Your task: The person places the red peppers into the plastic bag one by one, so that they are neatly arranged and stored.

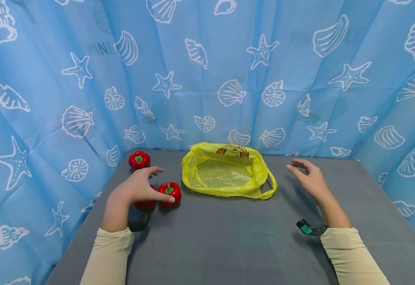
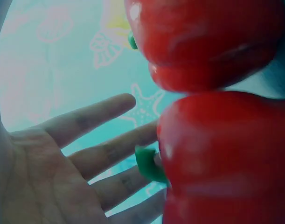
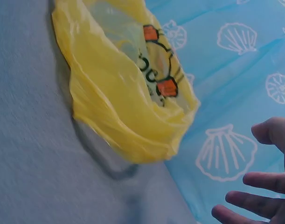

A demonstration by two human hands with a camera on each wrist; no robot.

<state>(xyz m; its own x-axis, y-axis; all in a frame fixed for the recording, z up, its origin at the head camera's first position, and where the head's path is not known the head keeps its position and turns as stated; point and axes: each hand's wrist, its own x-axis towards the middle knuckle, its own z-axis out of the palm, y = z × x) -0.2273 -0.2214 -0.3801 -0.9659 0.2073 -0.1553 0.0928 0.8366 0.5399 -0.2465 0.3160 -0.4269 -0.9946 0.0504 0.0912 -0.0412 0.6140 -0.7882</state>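
Note:
Three red bell peppers with green stems are at the table's left side. My left hand (image 1: 134,189) is over the near two, fingers spread and nothing gripped. Its thumb lies in front of the right pepper (image 1: 176,191); whether it touches is unclear. The left one (image 1: 144,206) is partly hidden by the hand. Beyond the fingers sits the far pepper (image 1: 139,160). Two peppers fill the left wrist view, an upper (image 2: 207,42) and a lower (image 2: 226,149). A yellow plastic bag (image 1: 189,170) stands mid-table with its mouth open upward. Right of it hovers my right hand (image 1: 311,180), fingers loosely bent, holding nothing.
The grey table (image 1: 229,241) ends at the back against a blue curtain (image 1: 207,107) with white shells and starfish. A bag handle (image 1: 272,186) loops out to the right on the tabletop. Dark straps circle both wrists.

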